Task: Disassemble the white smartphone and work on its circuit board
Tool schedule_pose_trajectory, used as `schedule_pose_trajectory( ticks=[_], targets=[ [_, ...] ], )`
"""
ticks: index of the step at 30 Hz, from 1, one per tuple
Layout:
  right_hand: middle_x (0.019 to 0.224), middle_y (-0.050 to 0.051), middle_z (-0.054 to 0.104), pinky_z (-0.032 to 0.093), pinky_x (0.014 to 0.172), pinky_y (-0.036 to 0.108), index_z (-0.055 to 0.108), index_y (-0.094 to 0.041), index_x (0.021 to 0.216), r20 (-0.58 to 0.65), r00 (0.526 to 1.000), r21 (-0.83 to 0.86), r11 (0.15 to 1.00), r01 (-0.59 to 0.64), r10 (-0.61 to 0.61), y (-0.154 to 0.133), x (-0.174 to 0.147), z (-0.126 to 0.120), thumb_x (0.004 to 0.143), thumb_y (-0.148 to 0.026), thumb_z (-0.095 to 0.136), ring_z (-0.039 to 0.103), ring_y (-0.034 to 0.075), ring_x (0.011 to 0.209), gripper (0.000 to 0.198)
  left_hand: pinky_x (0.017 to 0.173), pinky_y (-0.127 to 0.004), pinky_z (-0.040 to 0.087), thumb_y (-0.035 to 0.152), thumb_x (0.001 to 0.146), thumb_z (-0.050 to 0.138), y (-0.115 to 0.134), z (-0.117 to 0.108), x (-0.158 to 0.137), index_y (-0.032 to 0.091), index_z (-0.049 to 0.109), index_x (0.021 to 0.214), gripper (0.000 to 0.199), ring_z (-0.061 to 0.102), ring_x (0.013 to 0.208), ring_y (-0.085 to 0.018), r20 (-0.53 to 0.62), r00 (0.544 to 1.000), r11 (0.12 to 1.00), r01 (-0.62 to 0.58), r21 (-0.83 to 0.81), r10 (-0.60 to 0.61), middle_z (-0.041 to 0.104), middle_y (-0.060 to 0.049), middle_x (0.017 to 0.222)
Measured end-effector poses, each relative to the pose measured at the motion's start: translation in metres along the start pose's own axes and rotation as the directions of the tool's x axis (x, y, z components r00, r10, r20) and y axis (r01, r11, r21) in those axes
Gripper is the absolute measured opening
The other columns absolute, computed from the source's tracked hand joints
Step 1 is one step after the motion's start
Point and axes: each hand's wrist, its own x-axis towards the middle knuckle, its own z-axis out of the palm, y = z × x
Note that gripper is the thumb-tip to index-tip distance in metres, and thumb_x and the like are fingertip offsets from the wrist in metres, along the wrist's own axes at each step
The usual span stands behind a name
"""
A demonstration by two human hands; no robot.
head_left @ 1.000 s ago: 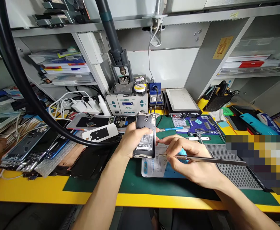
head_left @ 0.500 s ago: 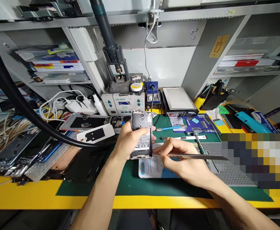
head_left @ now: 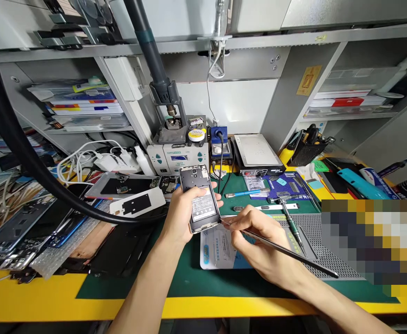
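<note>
Yellow workbench (head_left: 33, 299) is partly covered by a green mat (head_left: 196, 288). Above it, 1 opened phone (head_left: 203, 207) is gripped by the left hand (head_left: 178, 209); 1 slim metal tool (head_left: 311, 264) is pinched by the right hand (head_left: 264, 253), its tip near the phone's lower corner.

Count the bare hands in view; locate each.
2: the bare left hand, partly hidden behind the black rectangular phone it holds; the bare right hand, beside the phone's lower right corner, holding a slender dark tool. No others show.
</note>
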Motion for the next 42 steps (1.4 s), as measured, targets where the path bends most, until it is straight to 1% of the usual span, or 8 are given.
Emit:
schedule_pose_trajectory(
  ticks=[3, 8, 17, 21, 24, 26, 38, 42],
  targets=[
    [0.083, 0.000, 0.061, 0.053, 0.076, 0.030, 0.054, -0.024, 0.082, -0.035, 0.996, -0.026, 0.997, 0.078, -0.079, 0.002, -0.001, 0.000, 0.086, -0.007, 0.059, 0.068, 0.017, 0.084, 0.018, 0.079, -0.042, 0.064, 0.016, 0.077, 0.066, -0.002, 0.000, 0.000, 0.009, 0.073, 0.098, 0.023, 0.074, 0.081, -0.023, 0.022, 0.999, 0.994, 0.040, -0.101, -0.038, 0.076, -0.012, 0.104],
    [0.089, 0.001, 0.061, 0.054, 0.081, 0.032, 0.056, -0.025, 0.091, -0.062, 0.983, -0.072, 0.983, 0.169, -0.174, 0.007, -0.004, 0.002, 0.085, -0.003, 0.060, 0.068, 0.019, 0.092, 0.023, 0.075, -0.040, 0.064, 0.021, 0.084, 0.060, -0.005, -0.002, 0.002, 0.007, 0.074, 0.098, 0.025, 0.073, 0.076, -0.024, 0.090, 0.987, 0.968, 0.151, -0.199, -0.135, 0.076, -0.014, 0.087],
    [0.092, 0.004, 0.062, 0.057, 0.081, 0.034, 0.060, -0.025, 0.096, -0.083, 0.961, -0.091, 0.963, 0.255, -0.263, 0.005, -0.005, 0.001, 0.083, 0.000, 0.061, 0.070, 0.021, 0.093, 0.028, 0.073, -0.043, 0.061, 0.032, 0.089, 0.052, 0.003, 0.004, -0.005, 0.010, 0.072, 0.097, 0.031, 0.071, 0.077, -0.025, 0.113, 0.991, 0.935, 0.106, -0.340, -0.071, 0.075, -0.015, 0.096],
    [0.087, 0.002, 0.068, 0.057, 0.071, 0.030, 0.062, -0.025, 0.089, -0.136, 0.985, 0.031, 0.993, 0.111, -0.106, -0.008, -0.005, 0.001, 0.084, -0.006, 0.065, 0.071, 0.018, 0.081, 0.020, 0.072, -0.045, 0.060, 0.055, 0.094, 0.042, 0.003, 0.005, -0.010, 0.013, 0.069, 0.109, 0.053, 0.071, 0.080, -0.028, 0.166, 0.986, 0.930, 0.085, -0.358, -0.026, 0.074, -0.016, 0.101],
    [0.084, 0.001, 0.072, 0.059, 0.065, 0.026, 0.065, -0.026, 0.092, 0.002, 0.997, 0.159, 0.984, -0.080, 0.080, -0.016, -0.006, 0.004, 0.088, -0.015, 0.066, 0.071, 0.016, 0.073, 0.011, 0.071, -0.042, 0.059, 0.060, 0.095, 0.036, -0.001, 0.006, -0.012, 0.012, 0.070, 0.108, 0.060, 0.070, 0.079, -0.027, 0.200, 0.980, 0.936, 0.069, -0.344, 0.002, 0.073, -0.015, 0.102],
    [0.085, 0.000, 0.074, 0.058, 0.065, 0.024, 0.067, -0.026, 0.092, 0.050, 0.991, 0.168, 0.977, -0.135, 0.128, -0.018, -0.008, 0.007, 0.089, -0.018, 0.067, 0.072, 0.015, 0.072, 0.009, 0.073, -0.040, 0.058, 0.059, 0.096, 0.035, -0.004, 0.007, -0.013, 0.012, 0.071, 0.106, 0.060, 0.070, 0.078, -0.025, 0.228, 0.974, 0.940, 0.062, -0.335, 0.017, 0.073, -0.014, 0.102],
    [0.084, 0.000, 0.075, 0.055, 0.066, 0.025, 0.070, -0.024, 0.085, 0.045, 0.990, 0.117, 0.984, -0.138, 0.134, -0.019, -0.007, 0.016, 0.087, -0.015, 0.064, 0.070, 0.015, 0.073, 0.011, 0.075, -0.036, 0.058, 0.061, 0.091, 0.043, -0.011, 0.015, -0.019, 0.015, 0.072, 0.100, 0.055, 0.069, 0.078, -0.022, 0.146, 0.986, 0.959, -0.032, -0.283, 0.076, 0.074, -0.010, 0.099],
    [0.086, 0.000, 0.074, 0.055, 0.068, 0.025, 0.069, -0.024, 0.089, 0.022, 0.997, 0.084, 0.994, -0.069, 0.068, -0.018, -0.008, 0.015, 0.087, -0.013, 0.064, 0.070, 0.015, 0.074, 0.013, 0.074, -0.036, 0.058, 0.060, 0.093, 0.039, -0.014, 0.017, -0.020, 0.015, 0.072, 0.099, 0.056, 0.069, 0.079, -0.022, 0.128, 0.987, 0.954, -0.059, -0.295, 0.101, 0.073, -0.010, 0.099]
  ],
)
